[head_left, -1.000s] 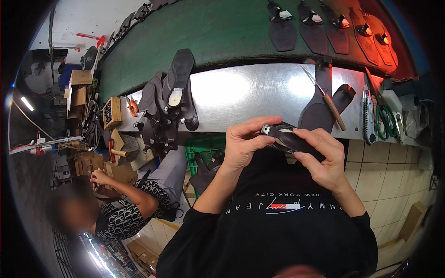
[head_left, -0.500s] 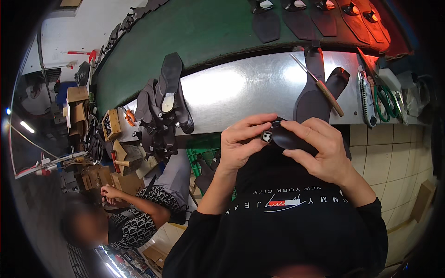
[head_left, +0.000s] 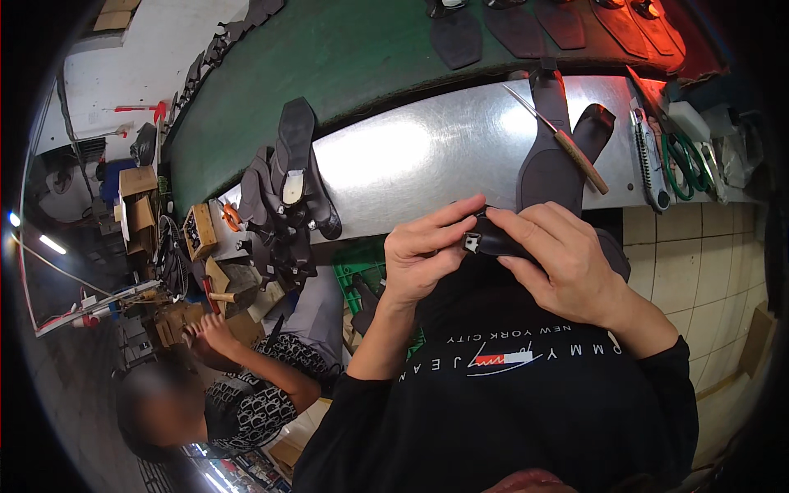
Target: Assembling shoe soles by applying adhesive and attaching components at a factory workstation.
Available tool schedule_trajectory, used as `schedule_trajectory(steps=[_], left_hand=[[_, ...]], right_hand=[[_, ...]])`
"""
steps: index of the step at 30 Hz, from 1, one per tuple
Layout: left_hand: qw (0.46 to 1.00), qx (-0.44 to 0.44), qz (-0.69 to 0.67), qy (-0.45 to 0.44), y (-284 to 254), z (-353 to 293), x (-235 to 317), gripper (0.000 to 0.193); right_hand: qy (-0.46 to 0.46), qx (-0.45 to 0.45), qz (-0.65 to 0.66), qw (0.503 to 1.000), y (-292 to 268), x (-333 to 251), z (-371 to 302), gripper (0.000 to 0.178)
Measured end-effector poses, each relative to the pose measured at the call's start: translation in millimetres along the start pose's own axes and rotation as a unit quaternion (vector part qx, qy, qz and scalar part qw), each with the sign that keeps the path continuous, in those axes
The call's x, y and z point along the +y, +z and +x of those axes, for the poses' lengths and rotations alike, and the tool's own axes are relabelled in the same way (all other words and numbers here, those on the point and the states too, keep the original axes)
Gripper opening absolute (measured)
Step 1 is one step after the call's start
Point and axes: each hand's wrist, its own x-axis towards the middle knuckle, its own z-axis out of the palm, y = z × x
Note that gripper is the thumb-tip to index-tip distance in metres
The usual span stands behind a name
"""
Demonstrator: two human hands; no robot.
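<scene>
In front of my dark shirt, I hold a dark shoe sole [head_left: 496, 244] with both hands. My left hand [head_left: 423, 253] pinches the end with a small white-and-black block [head_left: 472, 241]. My right hand [head_left: 567, 261] grips the sole farther along, thumb below and fingers above, covering much of its middle. Its broad far part shows past my right wrist. The fingertips of both hands nearly meet at the upper edge; what lies between them is too small to tell. Just beyond, two more soles [head_left: 544, 174] lie crossed on the metal bench, with a wooden-handled awl [head_left: 582, 163] across them.
Green-handled scissors [head_left: 682, 164] and a utility knife [head_left: 648, 164] lie at the bench's right end. Soles are heaped [head_left: 292, 156] at left, beside orange-handled pliers [head_left: 231, 217] and a wooden box [head_left: 200, 231]. More soles line the green surface [head_left: 370, 57]. A co-worker's hands [head_left: 214, 335] are lower left.
Both my hands have shifted slightly left and up with the sole, still gripping it. More of the sole shows past my right wrist. The co-worker's hands have risen a little to the right.
</scene>
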Motion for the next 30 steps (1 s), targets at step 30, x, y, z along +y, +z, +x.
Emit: schedule_trajectory(steps=[30], left_hand=[[0.951, 0.135, -0.092, -0.261, 26, -7, -1, 0.048]], right_hand=[[0.014, -0.091, 0.054, 0.994, 11, 26, -11, 0.029]])
